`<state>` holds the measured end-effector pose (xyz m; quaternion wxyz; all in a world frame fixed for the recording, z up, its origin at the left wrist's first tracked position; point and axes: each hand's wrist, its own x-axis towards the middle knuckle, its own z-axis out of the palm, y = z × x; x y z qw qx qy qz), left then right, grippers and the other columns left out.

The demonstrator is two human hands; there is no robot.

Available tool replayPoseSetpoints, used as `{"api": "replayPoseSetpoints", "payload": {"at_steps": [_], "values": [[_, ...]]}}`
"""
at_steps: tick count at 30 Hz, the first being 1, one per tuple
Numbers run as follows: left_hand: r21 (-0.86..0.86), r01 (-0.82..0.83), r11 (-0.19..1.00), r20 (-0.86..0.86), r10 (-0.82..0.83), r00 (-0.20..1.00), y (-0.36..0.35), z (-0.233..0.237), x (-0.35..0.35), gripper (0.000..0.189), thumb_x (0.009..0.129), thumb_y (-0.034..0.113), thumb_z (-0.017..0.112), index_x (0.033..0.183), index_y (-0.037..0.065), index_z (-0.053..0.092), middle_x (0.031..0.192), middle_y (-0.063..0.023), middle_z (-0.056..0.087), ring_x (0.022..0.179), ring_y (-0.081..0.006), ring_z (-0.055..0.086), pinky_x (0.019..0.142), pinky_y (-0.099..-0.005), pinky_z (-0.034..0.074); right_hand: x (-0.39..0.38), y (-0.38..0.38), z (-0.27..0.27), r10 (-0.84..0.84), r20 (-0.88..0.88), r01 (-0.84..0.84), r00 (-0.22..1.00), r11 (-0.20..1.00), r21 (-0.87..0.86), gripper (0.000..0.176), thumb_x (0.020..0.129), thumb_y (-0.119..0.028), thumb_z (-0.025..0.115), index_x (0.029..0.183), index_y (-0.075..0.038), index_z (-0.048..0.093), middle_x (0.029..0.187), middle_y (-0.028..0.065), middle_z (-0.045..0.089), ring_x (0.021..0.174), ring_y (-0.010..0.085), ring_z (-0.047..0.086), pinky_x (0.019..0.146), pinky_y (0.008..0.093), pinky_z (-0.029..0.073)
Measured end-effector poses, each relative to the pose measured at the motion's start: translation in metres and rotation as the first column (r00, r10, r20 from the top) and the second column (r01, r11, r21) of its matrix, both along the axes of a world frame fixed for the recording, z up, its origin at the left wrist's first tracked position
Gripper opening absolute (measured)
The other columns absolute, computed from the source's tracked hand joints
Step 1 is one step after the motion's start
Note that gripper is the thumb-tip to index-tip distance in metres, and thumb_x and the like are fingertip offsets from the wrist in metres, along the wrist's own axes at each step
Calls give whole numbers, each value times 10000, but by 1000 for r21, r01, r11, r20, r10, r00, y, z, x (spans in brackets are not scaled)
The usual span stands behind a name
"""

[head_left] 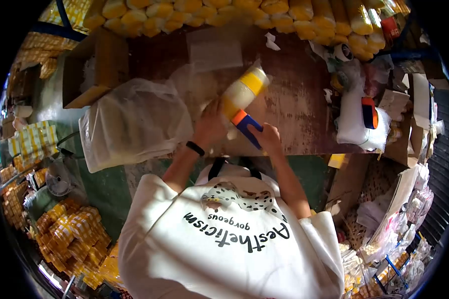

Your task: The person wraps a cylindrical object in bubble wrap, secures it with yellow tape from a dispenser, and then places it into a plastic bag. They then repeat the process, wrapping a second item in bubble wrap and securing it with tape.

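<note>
A clear-wrapped roll (242, 93) with yellow bands lies tilted above the table's front edge. My left hand (212, 119) is closed round its lower left end. In my right hand (269, 136) is a blue tool with an orange end (247, 128), and that orange end meets the lower end of the roll. Some of my left fingers are hidden behind the roll. To the left of my left hand a large clear plastic bag (134, 124) lies over the table edge.
Yellow rolls (169, 17) are stacked along the table's (299, 104) far side. An open cardboard box (107, 65) stands at the back left. On the right are white wrapped material (351, 122) and an orange and blue tape roll (369, 113). Yellow packs (75, 239) are piled lower left.
</note>
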<state>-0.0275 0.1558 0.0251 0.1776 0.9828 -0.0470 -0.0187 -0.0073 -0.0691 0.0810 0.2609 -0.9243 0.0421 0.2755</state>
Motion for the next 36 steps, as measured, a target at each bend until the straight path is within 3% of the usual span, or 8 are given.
{"api": "replayPoseSetpoints", "payload": {"at_steps": [3, 9, 12, 23, 26, 29, 32, 36], "values": [[104, -22, 994, -45, 27, 999, -5, 3, -3, 1011, 633, 267, 780, 1417, -17, 209, 1372, -236, 361, 1204, -400, 436, 1020, -463, 363, 5, 19, -3, -80, -10, 80, 997, 985, 155, 601, 743, -584, 653, 726, 15, 610, 660, 173, 620, 644, 307, 644, 606, 394, 505], [61, -84, 995, -212, 95, 973, 3, 1, 12, 1044, 619, 256, 799, 1418, -18, 186, 1317, -236, 395, 1161, -406, 453, 974, -469, 402, -22, -4, -13, -18, 95, 12, 995, 998, 61, 576, 787, -560, 634, 751, 14, 598, 708, 184, 632, 665, 313, 639, 636, 414, 512], [32, -65, 997, -172, 69, 983, 6, -7, 10, 1027, 620, 251, 800, 1410, -10, 199, 1294, -230, 412, 1140, -405, 466, 966, -457, 411, -39, -20, -20, -153, 27, 150, 988, 984, 94, 604, 742, -580, 664, 761, 22, 622, 695, 186, 636, 698, 334, 655, 633, 406, 512], [-29, -118, 993, -143, 113, 983, -1, 0, 17, 1004, 605, 276, 817, 1378, -1, 240, 1223, -213, 475, 1087, -389, 514, 905, -428, 449, 27, 39, -36, 109, -28, -112, 994, 973, -202, 609, 764, -601, 591, 882, -12, 693, 861, 228, 660, 812, 359, 655, 730, 433, 520], [-206, -122, 971, -117, 99, 988, 14, -35, 30, 1037, 536, 307, 856, 1357, 3, 300, 1234, -213, 486, 1085, -393, 526, 916, -426, 450, 30, 34, -22, 96, -38, -100, 995, 987, -126, 636, 762, -604, 596, 838, 22, 678, 793, 240, 648, 791, 355, 655, 714, 436, 515], [-668, -348, 658, -469, -9, 883, 24, 8, 33, 1000, 526, 338, 849, 1331, -3, 365, 1228, -192, 506, 1080, -402, 523, 935, -427, 442, 11, 23, 30, 49, -30, -52, 998, 994, -94, 663, 763, -602, 605, 762, 60, 643, 740, 255, 632, 762, 368, 652, 699, 437, 510], [-564, -356, 745, -482, 52, 874, 10, 18, 14, 974, 601, 295, 841, 1378, 18, 326, 1283, -181, 472, 1199, -333, 449, 1013, -397, 386, -9, 5, 34, 36, 112, -33, 993, 999, -29, 674, 779, -598, 598, 705, 72, 610, 708, 264, 620, 720, 385, 646, 670, 443, 507], [-223, -162, 961, -15, 163, 986, -6, 0, -18, 973, 614, 304, 817, 1386, -6, 312, 1380, -206, 371, 1265, -361, 373, 1027, -458, 355, 8, 14, 30, 112, 18, -110, 994, 990, -91, 652, 789, -583, 600, 706, 63, 613, 683, 256, 613, 678, 376, 642, 623, 440, 503]]}}
